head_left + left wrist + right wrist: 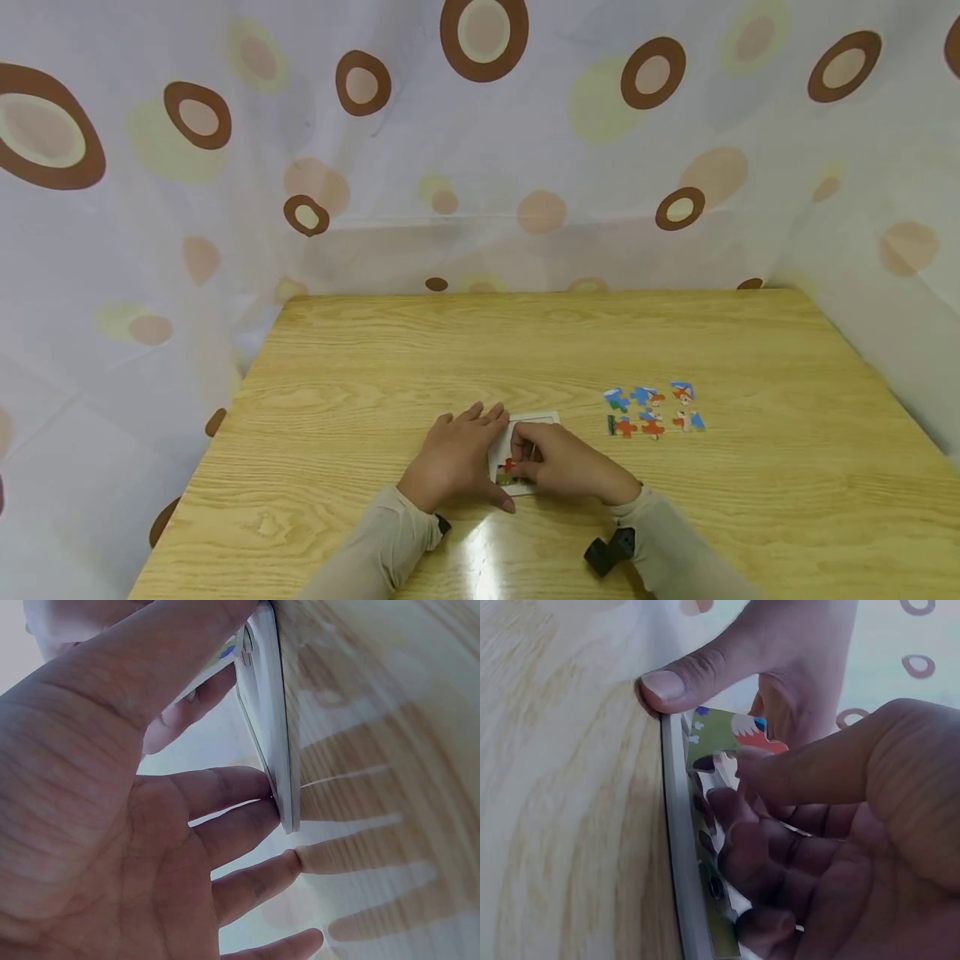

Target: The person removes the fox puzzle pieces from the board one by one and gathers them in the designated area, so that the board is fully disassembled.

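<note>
A pale puzzle tray [545,416] lies on the table with a few joined pieces in its near left corner. My left hand [459,457] spans its left side, thumb near the front edge; in the left wrist view the fairly straight fingers [240,825] meet the tray's edge [279,750]. Over the tray, my right hand [558,461] has curled fingers and pinches at a puzzle piece, mostly hidden by the fingers. Beside its thumb, the right wrist view shows a green corner piece [724,729] with a white-and-red pattern, against the tray's rim [676,825].
Several loose puzzle pieces [652,427] lie in two rows to the right of the tray, blue, red and orange in colour. The wooden table [375,350] ends at a spotted cloth [487,167] behind. A dark wrist device [611,550] sits on the right sleeve.
</note>
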`<action>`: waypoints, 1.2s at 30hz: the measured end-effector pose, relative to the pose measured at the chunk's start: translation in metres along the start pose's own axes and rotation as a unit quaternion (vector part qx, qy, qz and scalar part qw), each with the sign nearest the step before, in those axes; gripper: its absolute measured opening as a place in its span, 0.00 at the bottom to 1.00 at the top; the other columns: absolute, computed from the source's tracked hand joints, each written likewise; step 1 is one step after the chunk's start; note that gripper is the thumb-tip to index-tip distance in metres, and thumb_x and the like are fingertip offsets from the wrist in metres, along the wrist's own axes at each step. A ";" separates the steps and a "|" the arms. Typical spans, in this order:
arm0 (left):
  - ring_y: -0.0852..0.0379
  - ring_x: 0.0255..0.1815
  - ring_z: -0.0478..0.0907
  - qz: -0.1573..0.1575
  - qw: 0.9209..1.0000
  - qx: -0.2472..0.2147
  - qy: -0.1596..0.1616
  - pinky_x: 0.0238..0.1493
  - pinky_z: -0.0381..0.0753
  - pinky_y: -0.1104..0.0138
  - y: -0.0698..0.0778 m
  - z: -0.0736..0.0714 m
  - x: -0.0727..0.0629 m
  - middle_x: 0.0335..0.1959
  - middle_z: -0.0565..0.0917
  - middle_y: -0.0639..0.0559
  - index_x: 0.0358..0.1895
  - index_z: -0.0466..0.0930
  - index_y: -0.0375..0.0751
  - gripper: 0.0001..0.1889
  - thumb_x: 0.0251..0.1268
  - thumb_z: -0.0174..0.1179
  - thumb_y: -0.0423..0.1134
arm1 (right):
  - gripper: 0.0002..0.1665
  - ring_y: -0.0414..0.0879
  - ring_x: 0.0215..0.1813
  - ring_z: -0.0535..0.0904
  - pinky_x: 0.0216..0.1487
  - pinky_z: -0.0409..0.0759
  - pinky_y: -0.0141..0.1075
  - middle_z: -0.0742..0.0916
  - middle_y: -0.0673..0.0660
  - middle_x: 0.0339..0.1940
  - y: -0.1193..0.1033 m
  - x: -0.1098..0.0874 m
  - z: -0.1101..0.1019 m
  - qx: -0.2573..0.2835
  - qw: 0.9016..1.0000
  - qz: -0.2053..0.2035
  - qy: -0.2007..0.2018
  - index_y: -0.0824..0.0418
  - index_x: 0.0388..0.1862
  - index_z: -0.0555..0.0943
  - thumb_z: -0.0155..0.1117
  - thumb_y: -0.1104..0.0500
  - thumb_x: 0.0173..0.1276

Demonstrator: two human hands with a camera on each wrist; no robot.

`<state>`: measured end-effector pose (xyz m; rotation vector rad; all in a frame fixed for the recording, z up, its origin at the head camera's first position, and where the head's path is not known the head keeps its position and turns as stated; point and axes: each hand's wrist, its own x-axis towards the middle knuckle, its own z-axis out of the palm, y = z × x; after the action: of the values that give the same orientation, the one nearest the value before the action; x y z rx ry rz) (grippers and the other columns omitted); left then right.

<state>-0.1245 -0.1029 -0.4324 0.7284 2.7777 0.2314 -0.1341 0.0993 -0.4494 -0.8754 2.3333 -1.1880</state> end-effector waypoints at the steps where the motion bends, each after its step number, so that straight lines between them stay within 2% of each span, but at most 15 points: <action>1: 0.46 0.81 0.58 0.000 1.000 0.000 -0.001 0.73 0.64 0.41 0.000 0.000 0.000 0.81 0.61 0.53 0.81 0.61 0.45 0.65 0.37 0.79 0.70 | 0.08 0.38 0.30 0.77 0.34 0.75 0.33 0.83 0.47 0.30 0.001 0.000 -0.001 0.009 1.000 0.000 -0.002 0.58 0.36 0.77 0.68 0.65 0.72; 6: 0.46 0.81 0.59 0.004 1.000 0.001 -0.002 0.72 0.65 0.41 0.001 0.001 0.000 0.81 0.62 0.53 0.81 0.61 0.45 0.65 0.38 0.79 0.71 | 0.04 0.38 0.29 0.78 0.33 0.77 0.32 0.85 0.50 0.30 0.007 -0.001 -0.006 0.068 0.997 -0.024 -0.006 0.60 0.38 0.80 0.67 0.65 0.73; 12: 0.45 0.81 0.59 0.006 1.000 0.001 0.005 0.72 0.65 0.41 -0.002 0.000 0.001 0.81 0.62 0.52 0.81 0.62 0.44 0.65 0.38 0.79 0.71 | 0.03 0.43 0.34 0.82 0.37 0.81 0.33 0.86 0.54 0.35 0.010 -0.003 -0.012 0.101 0.994 -0.049 0.005 0.65 0.42 0.79 0.65 0.68 0.73; 17: 0.45 0.81 0.58 0.002 1.000 -0.004 0.002 0.72 0.64 0.41 -0.003 0.000 0.002 0.81 0.62 0.53 0.82 0.61 0.45 0.65 0.38 0.79 0.71 | 0.06 0.45 0.35 0.83 0.38 0.83 0.35 0.86 0.56 0.37 0.013 -0.008 -0.016 0.092 0.995 -0.035 0.029 0.67 0.48 0.81 0.62 0.68 0.76; 21: 0.45 0.81 0.58 0.003 1.000 -0.007 0.001 0.72 0.64 0.41 -0.002 0.000 0.001 0.81 0.62 0.52 0.82 0.61 0.44 0.65 0.38 0.79 0.70 | 0.04 0.46 0.33 0.83 0.37 0.82 0.35 0.87 0.56 0.36 0.016 -0.013 -0.021 0.074 0.996 -0.023 0.051 0.63 0.44 0.84 0.62 0.67 0.76; 25: 0.45 0.81 0.59 0.004 1.000 -0.005 0.003 0.72 0.65 0.42 -0.001 -0.001 0.001 0.81 0.62 0.52 0.81 0.61 0.44 0.65 0.37 0.80 0.70 | 0.02 0.47 0.30 0.81 0.34 0.80 0.34 0.85 0.59 0.35 0.021 -0.019 -0.026 0.079 0.995 -0.012 0.058 0.63 0.43 0.81 0.61 0.67 0.77; 32: 0.44 0.80 0.60 0.006 1.000 0.000 0.009 0.72 0.65 0.42 0.000 -0.002 0.000 0.81 0.64 0.51 0.81 0.62 0.42 0.65 0.37 0.80 0.69 | 0.03 0.49 0.37 0.84 0.36 0.81 0.34 0.85 0.60 0.41 0.029 -0.031 -0.033 0.092 0.993 0.002 0.067 0.67 0.43 0.79 0.61 0.66 0.78; 36: 0.44 0.80 0.60 0.007 1.000 -0.005 0.008 0.72 0.65 0.42 0.000 -0.002 0.000 0.81 0.63 0.51 0.81 0.62 0.42 0.65 0.37 0.81 0.69 | 0.02 0.49 0.36 0.84 0.35 0.81 0.34 0.85 0.59 0.40 0.030 -0.037 -0.036 0.089 0.993 0.015 0.078 0.66 0.43 0.79 0.61 0.66 0.78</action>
<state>-0.1249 -0.1035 -0.4308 0.7458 2.7848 0.2544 -0.1385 0.1589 -0.4510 -0.7084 2.3057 -1.4718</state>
